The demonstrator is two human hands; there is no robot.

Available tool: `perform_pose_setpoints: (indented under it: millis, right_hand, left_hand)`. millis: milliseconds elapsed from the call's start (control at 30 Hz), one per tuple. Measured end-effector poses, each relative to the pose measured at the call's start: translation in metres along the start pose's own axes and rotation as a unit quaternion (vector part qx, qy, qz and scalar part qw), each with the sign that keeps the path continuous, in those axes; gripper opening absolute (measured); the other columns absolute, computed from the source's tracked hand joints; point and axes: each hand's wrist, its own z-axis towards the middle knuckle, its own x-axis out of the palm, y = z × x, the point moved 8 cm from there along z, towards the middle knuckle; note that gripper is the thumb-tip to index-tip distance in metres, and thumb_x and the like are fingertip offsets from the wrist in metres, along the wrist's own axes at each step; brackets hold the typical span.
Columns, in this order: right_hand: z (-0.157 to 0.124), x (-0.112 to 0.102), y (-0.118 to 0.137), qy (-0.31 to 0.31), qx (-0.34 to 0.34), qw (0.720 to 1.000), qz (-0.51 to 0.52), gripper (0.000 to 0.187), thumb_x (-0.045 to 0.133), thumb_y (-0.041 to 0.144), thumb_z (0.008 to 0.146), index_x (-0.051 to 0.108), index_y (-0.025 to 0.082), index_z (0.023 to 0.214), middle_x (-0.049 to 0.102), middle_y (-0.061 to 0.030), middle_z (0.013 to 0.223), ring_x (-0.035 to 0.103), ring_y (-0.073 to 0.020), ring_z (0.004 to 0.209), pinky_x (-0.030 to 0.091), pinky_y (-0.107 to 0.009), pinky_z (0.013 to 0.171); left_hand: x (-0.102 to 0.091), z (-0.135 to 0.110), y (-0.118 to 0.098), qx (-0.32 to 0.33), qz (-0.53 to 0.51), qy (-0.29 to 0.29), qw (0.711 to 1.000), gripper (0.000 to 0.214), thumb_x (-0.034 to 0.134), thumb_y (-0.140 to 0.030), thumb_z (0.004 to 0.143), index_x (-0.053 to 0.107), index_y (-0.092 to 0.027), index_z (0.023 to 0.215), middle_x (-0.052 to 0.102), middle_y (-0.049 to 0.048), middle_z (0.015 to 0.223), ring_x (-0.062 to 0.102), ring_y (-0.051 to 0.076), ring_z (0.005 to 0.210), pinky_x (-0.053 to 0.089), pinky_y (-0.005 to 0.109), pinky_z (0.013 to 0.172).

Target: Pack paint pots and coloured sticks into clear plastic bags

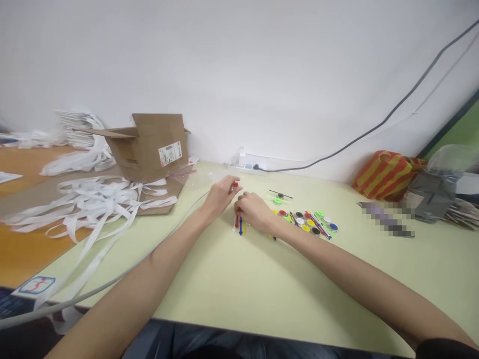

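My left hand [221, 195] is closed in a pinch on a small red piece [235, 185] held just above the pale green table [232, 279]. Right beside it, my right hand [253, 210] is curled with its fingers pressed together; what it holds is hidden. Under that hand lie short red, blue and yellow sticks [240, 225]. To the right is a scatter of small coloured discs and sticks [309, 222]. Behind them lies a green propeller-like toy [279, 198] with a black rod.
An open cardboard box [151, 144] stands at the back left amid a heap of white paper strips [93, 199]. A power strip [251, 162] with a dark cable sits by the wall. A red-and-yellow striped bag [385, 174] and grey packets [430, 197] lie at the right.
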Motion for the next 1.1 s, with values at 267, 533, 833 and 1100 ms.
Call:
perform_pose_setpoints:
  millis: [267,533,833,1100]
  right_hand:
    - [-0.026,-0.068,0.001,-0.145,0.0,0.987,0.068,0.013,0.055,0.01,0.093,0.064,0.018,0.087,0.064,-0.0088,0.097,0.053,-0.0228,0.095,0.04,-0.035,0.085]
    - [-0.11,-0.082,-0.034,-0.252,0.124,0.934,0.222,0.011,0.039,0.016,0.097,0.045,0.023,0.09,0.059,-0.0027,0.084,0.054,-0.0188,0.075,0.042,-0.031,0.069]
    - [-0.122,-0.04,-0.066,-0.322,0.154,0.848,0.392,0.013,0.056,0.023,0.092,0.055,0.023,0.104,0.068,-0.0003,0.083,0.066,-0.0167,0.074,0.05,-0.029,0.07]
    - [-0.125,-0.047,-0.064,-0.346,0.158,0.833,0.402,0.01,0.064,0.026,0.089,0.063,0.02,0.082,0.069,-0.0028,0.081,0.062,-0.0176,0.08,0.048,-0.031,0.078]
  left_hand:
    - [0.001,-0.002,-0.009,0.013,0.055,0.019,0.998,0.003,0.062,-0.021,0.089,0.06,-0.02,0.09,0.064,-0.0005,0.084,0.058,0.015,0.073,0.04,0.025,0.065]
    - [0.024,-0.015,-0.089,0.182,0.025,0.111,0.977,0.009,0.055,-0.028,0.099,0.059,-0.02,0.1,0.065,0.0016,0.087,0.062,0.014,0.074,0.043,0.025,0.065]
    - [0.022,-0.021,-0.116,0.183,-0.018,0.089,0.979,0.021,0.059,-0.038,0.098,0.053,-0.02,0.089,0.06,-0.0024,0.077,0.054,0.011,0.062,0.042,0.024,0.06]
    - [0.023,-0.027,-0.121,0.202,0.006,0.069,0.977,0.022,0.057,-0.034,0.099,0.052,-0.02,0.082,0.056,-0.0044,0.067,0.051,0.009,0.054,0.039,0.021,0.054]
